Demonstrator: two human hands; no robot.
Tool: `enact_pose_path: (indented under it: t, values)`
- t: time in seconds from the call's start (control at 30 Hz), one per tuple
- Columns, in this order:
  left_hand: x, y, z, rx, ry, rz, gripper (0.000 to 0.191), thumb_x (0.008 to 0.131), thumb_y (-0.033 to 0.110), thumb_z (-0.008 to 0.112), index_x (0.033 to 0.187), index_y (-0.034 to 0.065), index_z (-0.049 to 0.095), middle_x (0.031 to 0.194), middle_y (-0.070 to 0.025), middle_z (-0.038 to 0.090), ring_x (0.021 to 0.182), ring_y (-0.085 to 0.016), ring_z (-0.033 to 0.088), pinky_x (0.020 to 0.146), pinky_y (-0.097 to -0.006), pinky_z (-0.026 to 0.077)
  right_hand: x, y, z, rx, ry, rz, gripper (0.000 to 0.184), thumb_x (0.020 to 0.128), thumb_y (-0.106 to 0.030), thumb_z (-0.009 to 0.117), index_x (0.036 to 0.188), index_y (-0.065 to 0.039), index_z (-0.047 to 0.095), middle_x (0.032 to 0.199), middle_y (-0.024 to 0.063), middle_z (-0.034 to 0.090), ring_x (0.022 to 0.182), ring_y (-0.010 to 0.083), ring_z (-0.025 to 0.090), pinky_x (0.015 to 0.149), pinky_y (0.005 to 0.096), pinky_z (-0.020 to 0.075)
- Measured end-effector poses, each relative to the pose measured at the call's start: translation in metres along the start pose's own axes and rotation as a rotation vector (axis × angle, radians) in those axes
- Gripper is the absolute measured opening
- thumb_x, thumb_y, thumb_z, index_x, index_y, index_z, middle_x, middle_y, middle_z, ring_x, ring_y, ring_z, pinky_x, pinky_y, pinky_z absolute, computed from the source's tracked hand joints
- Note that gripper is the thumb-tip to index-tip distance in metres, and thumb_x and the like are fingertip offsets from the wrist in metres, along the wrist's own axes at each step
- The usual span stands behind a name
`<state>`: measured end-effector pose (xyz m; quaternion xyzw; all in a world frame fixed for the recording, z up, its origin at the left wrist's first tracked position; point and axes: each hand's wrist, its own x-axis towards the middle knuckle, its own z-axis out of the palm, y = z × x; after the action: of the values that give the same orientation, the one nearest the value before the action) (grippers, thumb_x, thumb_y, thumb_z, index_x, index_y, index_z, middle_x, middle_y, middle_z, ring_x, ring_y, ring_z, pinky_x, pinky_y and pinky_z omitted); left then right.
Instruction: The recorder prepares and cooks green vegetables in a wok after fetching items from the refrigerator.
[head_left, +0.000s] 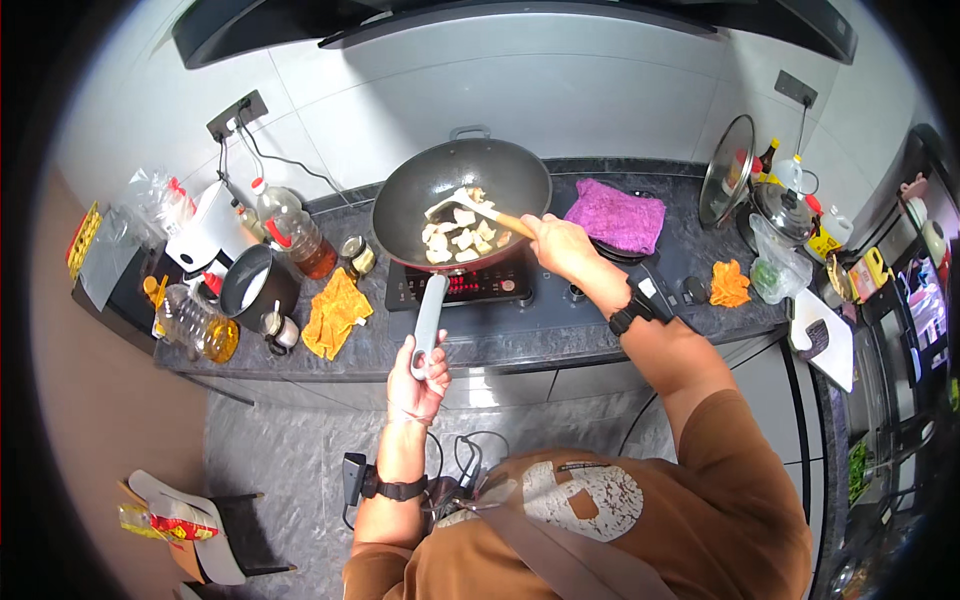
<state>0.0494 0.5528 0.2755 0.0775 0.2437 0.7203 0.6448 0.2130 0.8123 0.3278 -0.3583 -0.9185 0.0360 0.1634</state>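
Observation:
A dark wok (420, 172) rests on an induction cooktop (401, 289) whose red display is lit. My left hand (420, 379) grips the end of the wok's grey handle (430, 319). Pale pieces of what looks like meat (463, 238) lie in the bottom of the wok. Held in my right hand (559, 244) is a spatula by its wooden handle (516, 226); the light-coloured head (469, 201) is among the pieces. Just right of the wok lies a folded purple cloth (616, 215).
Oil bottles (199, 330), a dark pot (257, 285), glass jars (358, 256) and an orange cloth (335, 313) stand or lie at left. At right are a glass lid (727, 172), a lidded pot (784, 214), another orange cloth (729, 283) and a white board (836, 345). A range hood (517, 9) hangs above.

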Motion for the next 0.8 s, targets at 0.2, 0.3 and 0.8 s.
enact_pose_path:
  t: [0.2, 0.3, 0.8]
  values:
    - [-0.003, 0.022, -0.017, -0.053, -0.022, 0.013, 0.049, 0.093, 0.037, 0.043, 0.119, -0.0052, 0.042, 0.069, 0.0007, 0.045, 0.051, -0.005, 0.038, 0.048, -0.0205, 0.031, 0.001, 0.003, -0.053, -0.111, 0.026, -0.121, 0.036, 0.08, -0.02, 0.058, 0.115, -0.014, 0.056, 0.087, 0.0138, 0.06, 0.08, 0.032, 0.06, 0.069, 0.0422, 0.049]
    - [-0.004, 0.022, -0.01, -0.026, -0.002, 0.009, 0.049, 0.093, 0.037, 0.043, 0.118, -0.0049, 0.042, 0.07, 0.0005, 0.045, 0.051, -0.005, 0.038, 0.048, -0.0204, 0.032, -0.017, 0.002, -0.119, -0.141, 0.033, -0.218, 0.033, 0.078, -0.019, 0.059, 0.111, -0.013, 0.06, 0.081, 0.0134, 0.059, 0.076, 0.0309, 0.06, 0.067, 0.0413, 0.0479]
    - [-0.004, 0.016, -0.001, 0.077, -0.04, -0.076, 0.044, 0.093, 0.035, 0.045, 0.118, -0.0016, 0.044, 0.066, 0.0017, 0.042, 0.052, -0.007, 0.035, 0.048, -0.0212, 0.03, 0.006, -0.057, -0.013, -0.179, 0.158, -0.267, 0.033, 0.079, -0.009, 0.05, 0.111, -0.004, 0.056, 0.074, 0.0151, 0.059, 0.064, 0.0268, 0.063, 0.053, 0.0359, 0.0512]
